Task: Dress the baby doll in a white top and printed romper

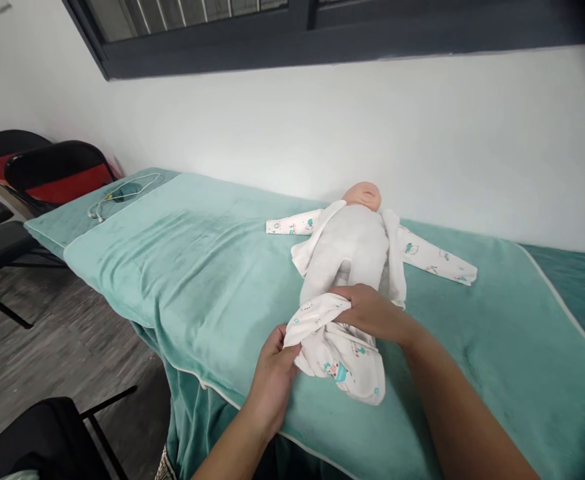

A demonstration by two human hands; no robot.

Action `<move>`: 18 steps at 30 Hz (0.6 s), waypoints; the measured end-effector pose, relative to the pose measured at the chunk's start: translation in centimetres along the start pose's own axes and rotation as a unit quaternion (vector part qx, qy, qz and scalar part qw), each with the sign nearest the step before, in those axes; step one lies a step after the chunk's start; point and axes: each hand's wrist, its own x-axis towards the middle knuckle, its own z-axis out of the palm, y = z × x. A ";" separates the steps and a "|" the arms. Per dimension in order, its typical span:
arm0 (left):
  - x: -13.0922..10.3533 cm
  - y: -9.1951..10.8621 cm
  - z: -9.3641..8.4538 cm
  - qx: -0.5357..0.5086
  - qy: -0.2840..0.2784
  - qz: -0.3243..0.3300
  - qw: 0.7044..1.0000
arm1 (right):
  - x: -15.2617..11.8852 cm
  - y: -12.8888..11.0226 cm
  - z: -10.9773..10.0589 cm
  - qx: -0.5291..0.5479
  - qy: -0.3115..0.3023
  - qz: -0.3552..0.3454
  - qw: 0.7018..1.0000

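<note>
A baby doll with a pale cloth body (pixel 355 233) lies on its back, head toward the wall. An open patterned white top (pixel 435 257) covers its outstretched arms. Around the doll's lower legs is a bunched white printed garment (pixel 342 357). My left hand (pixel 275 373) pinches the garment's left edge between thumb and fingers. My right hand (pixel 365 310) grips its upper edge over the doll's legs; some of those fingertips are hidden by cloth. The doll's feet cannot be seen.
A green padded bed (pixel 212 267) carries the doll, against a white wall under a dark window frame (pixel 222 50). A white cord (pixel 97 210) lies at the bed's far left. Black and red chairs (pixel 67 175) stand beyond it, and another black chair (pixel 37 440) at the lower left.
</note>
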 end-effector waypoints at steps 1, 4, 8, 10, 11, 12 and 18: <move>0.4 0.0 0.1 0.024 0.001 0.010 1.000 | 0.0 0.2 0.0 0.016 -0.009 0.002 1.000; 2.1 0.3 0.4 0.118 0.012 0.069 0.991 | 0.0 0.7 -0.1 0.058 -0.038 0.009 0.998; 4.6 1.2 0.6 0.199 0.008 0.143 0.970 | -0.2 0.7 -0.5 0.096 -0.058 0.013 0.994; 5.6 1.6 0.6 0.215 -0.011 0.167 0.962 | -0.4 0.6 -0.7 0.102 -0.066 0.023 0.992; 5.9 1.7 0.6 0.224 -0.019 0.180 0.958 | -0.4 0.5 -0.7 0.099 -0.069 0.027 0.992; 6.3 1.9 0.5 0.234 -0.024 0.192 0.953 | -0.5 0.5 -0.8 0.093 -0.068 0.032 0.993; 8.8 2.6 0.4 0.297 -0.035 0.230 0.926 | -0.3 0.5 -0.7 0.035 -0.043 0.041 0.998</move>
